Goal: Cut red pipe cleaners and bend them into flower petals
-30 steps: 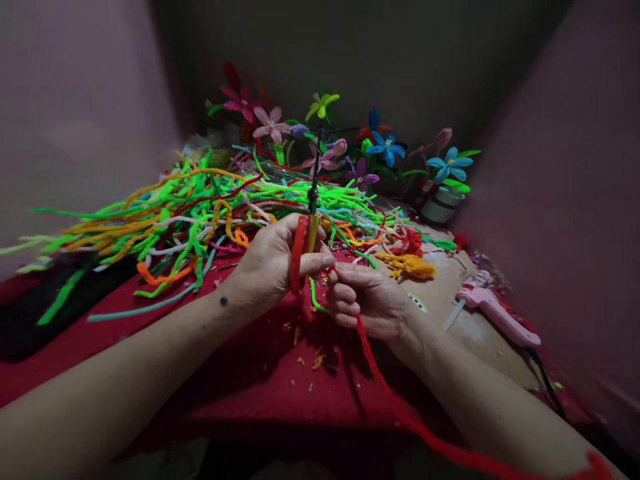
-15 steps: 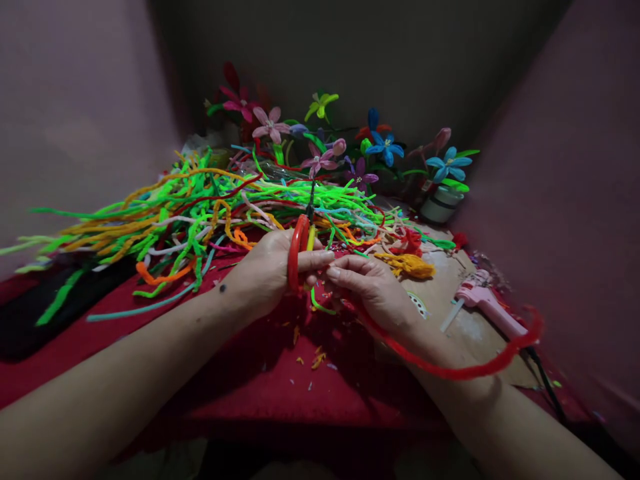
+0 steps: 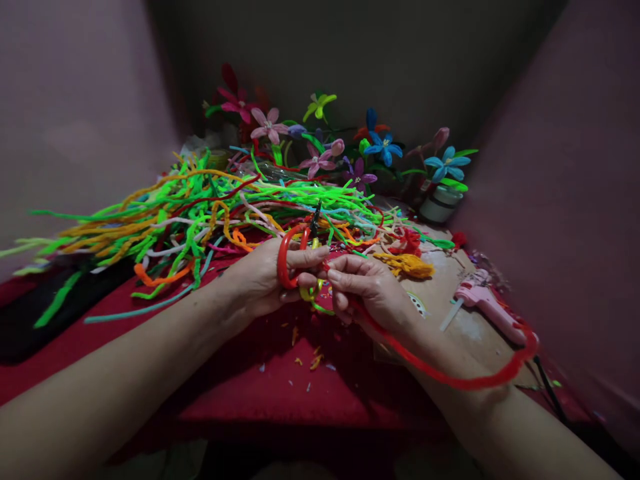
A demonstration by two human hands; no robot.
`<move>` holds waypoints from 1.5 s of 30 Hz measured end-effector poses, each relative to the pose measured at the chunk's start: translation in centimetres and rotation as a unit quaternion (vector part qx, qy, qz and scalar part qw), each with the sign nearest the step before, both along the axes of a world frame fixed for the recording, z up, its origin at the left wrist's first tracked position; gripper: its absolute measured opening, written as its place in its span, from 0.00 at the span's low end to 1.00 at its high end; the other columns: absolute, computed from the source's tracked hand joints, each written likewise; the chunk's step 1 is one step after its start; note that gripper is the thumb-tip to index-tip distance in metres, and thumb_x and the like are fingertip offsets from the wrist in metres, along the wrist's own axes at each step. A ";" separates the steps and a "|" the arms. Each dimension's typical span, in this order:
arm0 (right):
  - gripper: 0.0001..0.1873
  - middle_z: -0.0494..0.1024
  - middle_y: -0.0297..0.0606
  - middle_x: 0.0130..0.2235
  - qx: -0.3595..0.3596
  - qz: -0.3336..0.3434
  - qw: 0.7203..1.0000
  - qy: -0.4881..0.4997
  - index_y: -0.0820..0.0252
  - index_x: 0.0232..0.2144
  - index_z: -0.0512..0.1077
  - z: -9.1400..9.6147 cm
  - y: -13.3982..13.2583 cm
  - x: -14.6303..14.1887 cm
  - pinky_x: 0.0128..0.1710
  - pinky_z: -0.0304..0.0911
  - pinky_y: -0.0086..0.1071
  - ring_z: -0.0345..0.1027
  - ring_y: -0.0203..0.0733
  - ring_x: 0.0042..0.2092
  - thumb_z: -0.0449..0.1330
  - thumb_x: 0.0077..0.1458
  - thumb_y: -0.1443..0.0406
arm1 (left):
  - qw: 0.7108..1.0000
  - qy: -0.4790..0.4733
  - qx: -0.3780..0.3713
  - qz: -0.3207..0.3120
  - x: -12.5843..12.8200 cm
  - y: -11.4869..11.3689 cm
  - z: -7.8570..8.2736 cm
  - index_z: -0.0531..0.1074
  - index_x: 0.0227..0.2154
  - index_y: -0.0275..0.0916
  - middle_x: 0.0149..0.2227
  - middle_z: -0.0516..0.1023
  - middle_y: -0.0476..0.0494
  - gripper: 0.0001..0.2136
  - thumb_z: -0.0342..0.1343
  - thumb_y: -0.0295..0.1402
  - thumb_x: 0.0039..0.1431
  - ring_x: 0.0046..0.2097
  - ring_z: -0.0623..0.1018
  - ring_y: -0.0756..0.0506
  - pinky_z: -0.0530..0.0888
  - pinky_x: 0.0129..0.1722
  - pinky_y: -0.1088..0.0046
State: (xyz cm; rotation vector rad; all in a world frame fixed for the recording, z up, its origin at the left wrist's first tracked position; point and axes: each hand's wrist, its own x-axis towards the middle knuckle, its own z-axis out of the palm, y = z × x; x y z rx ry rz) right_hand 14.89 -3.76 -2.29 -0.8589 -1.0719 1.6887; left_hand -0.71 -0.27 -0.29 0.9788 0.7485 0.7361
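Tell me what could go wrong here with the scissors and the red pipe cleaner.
1. The right hand pinches the red pipe cleaner right beside the scissors held in the left hand; a snip could nick a finger.
2. The pipe cleaner's long tail loops out next to the pink glue gun and might snag or drag it.

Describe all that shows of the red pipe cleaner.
The red pipe cleaner is thin, fuzzy and long. The right hand pinches one end, beside the scissors in the left hand. From there it runs past the right wrist, then curves up; its far end is by the glue gun.
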 end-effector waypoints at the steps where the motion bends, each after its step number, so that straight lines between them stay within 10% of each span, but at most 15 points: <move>1: 0.08 0.67 0.26 0.14 -0.002 0.004 1.000 0.011 0.61 0.26 0.68 0.0 0.1 0.1 0.12 0.48 0.22 0.52 0.27 0.14 0.64 0.45 0.64 | 1.000 -0.001 0.006 0.017 -0.1 0.1 0.1 0.64 0.21 0.36 0.16 0.61 0.55 0.10 0.60 0.33 0.49 0.16 0.59 0.58 0.54 0.14 0.83; 6: 0.09 0.65 0.25 0.14 -0.002 0.029 0.996 0.082 0.59 0.27 0.65 0.2 0.5 0.4 0.14 0.52 0.22 0.52 0.29 0.15 0.62 0.48 0.63 | 0.970 0.161 0.167 0.066 -0.5 0.2 1.2 0.60 0.20 0.37 0.17 0.63 0.54 0.12 0.58 0.35 0.50 0.17 0.61 0.56 0.54 0.15 0.79; 13: 0.05 0.67 0.26 0.17 0.065 -0.011 0.989 0.130 0.56 0.27 0.66 0.6 0.9 0.8 0.15 0.53 0.23 0.53 0.30 0.16 0.58 0.53 0.63 | 0.820 0.389 0.419 -0.012 -1.5 0.5 0.6 0.59 0.26 0.39 0.25 0.63 0.51 0.07 0.50 0.35 0.53 0.27 0.62 0.51 0.63 0.26 0.74; 20: 0.04 0.69 0.29 0.22 0.086 -0.094 0.979 0.159 0.59 0.24 0.68 0.9 1.5 1.3 0.19 0.56 0.24 0.58 0.29 0.20 0.60 0.49 0.67 | 0.739 0.442 0.491 -0.128 -1.3 -0.5 1.2 0.58 0.26 0.39 0.29 0.65 0.47 0.08 0.42 0.37 0.57 0.29 0.64 0.48 0.63 0.30 0.72; 32: 0.06 0.67 0.30 0.20 0.068 -0.079 0.985 0.136 0.61 0.23 0.65 0.5 1.6 1.3 0.19 0.58 0.24 0.58 0.30 0.20 0.58 0.50 0.67 | 0.709 0.493 0.487 -0.133 -0.8 -0.6 -0.5 0.54 0.30 0.41 0.28 0.65 0.47 0.05 0.40 0.35 0.57 0.27 0.62 0.48 0.60 0.26 0.71; 45: 0.05 0.69 0.31 0.20 0.045 -0.079 0.987 0.131 0.62 0.22 0.66 0.5 1.5 1.2 0.21 0.60 0.24 0.60 0.31 0.21 0.57 0.48 0.70 | 0.736 0.428 0.517 -0.091 -0.5 -1.0 -2.6 0.58 0.31 0.40 0.25 0.68 0.50 0.02 0.44 0.32 0.55 0.23 0.63 0.51 0.56 0.23 0.74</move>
